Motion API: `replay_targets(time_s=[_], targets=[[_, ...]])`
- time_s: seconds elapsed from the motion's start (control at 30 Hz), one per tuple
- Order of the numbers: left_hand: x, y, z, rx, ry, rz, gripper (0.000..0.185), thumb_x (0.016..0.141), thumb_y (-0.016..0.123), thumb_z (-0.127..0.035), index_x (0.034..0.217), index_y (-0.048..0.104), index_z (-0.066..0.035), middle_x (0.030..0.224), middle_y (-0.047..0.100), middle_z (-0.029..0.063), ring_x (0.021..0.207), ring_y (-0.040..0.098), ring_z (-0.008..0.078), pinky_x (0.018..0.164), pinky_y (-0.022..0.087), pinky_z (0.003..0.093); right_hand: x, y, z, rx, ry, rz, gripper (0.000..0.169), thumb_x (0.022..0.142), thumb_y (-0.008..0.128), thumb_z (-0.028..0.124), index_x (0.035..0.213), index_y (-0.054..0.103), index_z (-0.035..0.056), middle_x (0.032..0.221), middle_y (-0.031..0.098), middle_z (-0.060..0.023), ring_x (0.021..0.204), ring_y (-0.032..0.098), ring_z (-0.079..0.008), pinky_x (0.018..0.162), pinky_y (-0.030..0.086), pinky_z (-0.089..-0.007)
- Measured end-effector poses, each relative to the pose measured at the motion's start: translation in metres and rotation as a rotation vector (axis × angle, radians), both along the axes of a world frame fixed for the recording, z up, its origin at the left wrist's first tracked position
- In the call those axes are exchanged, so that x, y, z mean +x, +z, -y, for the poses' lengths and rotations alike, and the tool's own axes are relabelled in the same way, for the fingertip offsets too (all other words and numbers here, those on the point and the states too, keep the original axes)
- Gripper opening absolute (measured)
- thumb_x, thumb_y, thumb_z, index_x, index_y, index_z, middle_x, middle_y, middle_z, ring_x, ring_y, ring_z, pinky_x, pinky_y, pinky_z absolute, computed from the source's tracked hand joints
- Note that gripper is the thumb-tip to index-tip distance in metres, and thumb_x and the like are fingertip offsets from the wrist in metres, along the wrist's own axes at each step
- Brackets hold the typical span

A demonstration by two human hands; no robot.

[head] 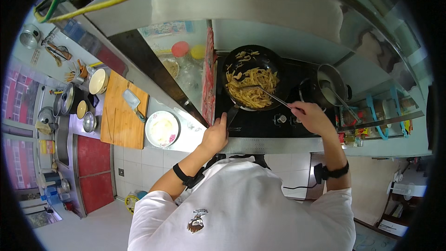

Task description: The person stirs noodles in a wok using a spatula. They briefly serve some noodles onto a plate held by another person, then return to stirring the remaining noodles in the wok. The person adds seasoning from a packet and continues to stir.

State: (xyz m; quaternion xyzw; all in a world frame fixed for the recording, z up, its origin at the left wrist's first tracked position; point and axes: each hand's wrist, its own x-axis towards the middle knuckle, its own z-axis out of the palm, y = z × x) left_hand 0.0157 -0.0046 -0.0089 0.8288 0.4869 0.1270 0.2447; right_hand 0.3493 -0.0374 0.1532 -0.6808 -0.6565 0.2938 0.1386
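My left hand [216, 135] grips the dark handle of a black wok [252, 54] on the black gas stove [258, 123]. Inside the wok lie pale, yellowish-brown strips of food [258, 80], some of them stuck up on its far wall. In my right hand [309, 115] is the metal handle of a cooking spatula [273, 96], whose head rests among the strips. Right of the wok, a metal pot [329, 69] with pale liquid and a ladle stands on the stove. A white plate with a floral rim [162, 129] sits on the counter to the left.
Further left, a cleaver [131, 99] and chopsticks lie on a wooden cutting board [120, 125], with a cream bowl [99, 81] by its corner. A range hood [244, 0] hangs over the stove. Seasoning bottles and jars [352, 137] stand at the right. A red-edged partition [209, 76] rises left of the wok.
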Motion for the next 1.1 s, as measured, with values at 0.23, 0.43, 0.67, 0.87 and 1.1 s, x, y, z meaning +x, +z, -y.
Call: replay_targets(time_s=[0.23, 0.43, 0.67, 0.87, 1.1], targets=[[0.001, 0.003, -0.001, -0.026, -0.010, -0.013, 0.070, 0.082, 0.064, -0.008, 0.144, 0.036, 0.006, 0.110, 0.061, 0.0262, 0.082, 0.068, 0.0421, 0.071, 0.058, 0.0485, -0.020, -0.006, 0.019, 0.144, 0.034, 0.366, 0.024, 0.097, 0.061, 0.021, 0.116, 0.073, 0.0121, 0.083, 0.068, -0.0164, 0.076, 0.066, -0.0369, 0.068, 0.051, -0.0450], [0.001, 0.003, -0.002, -0.051, -0.012, -0.024, 0.073, 0.081, 0.064, -0.008, 0.145, 0.034, 0.006, 0.113, 0.060, 0.0264, 0.083, 0.068, 0.0425, 0.071, 0.058, 0.0490, -0.012, -0.062, -0.018, 0.274, -0.118, 0.373, 0.024, 0.100, 0.057, 0.022, 0.119, 0.068, 0.0121, 0.086, 0.068, -0.0178, 0.078, 0.066, -0.0397, 0.067, 0.053, -0.0477], [0.002, 0.004, -0.001, -0.031, -0.005, -0.029, 0.069, 0.083, 0.062, -0.009, 0.145, 0.035, 0.005, 0.112, 0.060, 0.0265, 0.083, 0.068, 0.0427, 0.071, 0.057, 0.0487, -0.012, -0.086, -0.039, 0.452, -0.206, 0.276, 0.027, 0.104, 0.051, 0.025, 0.126, 0.062, 0.0115, 0.091, 0.068, -0.0200, 0.075, 0.067, -0.0376, 0.064, 0.055, -0.0481], [0.001, 0.002, -0.001, 0.012, -0.026, 0.005, 0.068, 0.083, 0.062, -0.009, 0.144, 0.036, 0.006, 0.111, 0.061, 0.0262, 0.082, 0.068, 0.0422, 0.070, 0.057, 0.0492, -0.027, -0.126, -0.049, 0.286, -0.078, 0.415, 0.033, 0.106, 0.047, 0.024, 0.135, 0.057, 0.0139, 0.091, 0.065, -0.0210, 0.068, 0.066, -0.0381, 0.059, 0.056, -0.0476], [0.000, 0.002, 0.001, -0.002, -0.006, -0.006, 0.070, 0.082, 0.063, -0.008, 0.144, 0.036, 0.006, 0.109, 0.061, 0.0253, 0.082, 0.068, 0.0415, 0.069, 0.057, 0.0484, -0.027, -0.102, -0.028, 0.287, -0.068, 0.372, 0.029, 0.101, 0.057, 0.024, 0.128, 0.064, 0.0159, 0.086, 0.065, -0.0191, 0.072, 0.067, -0.0378, 0.062, 0.055, -0.0474]])
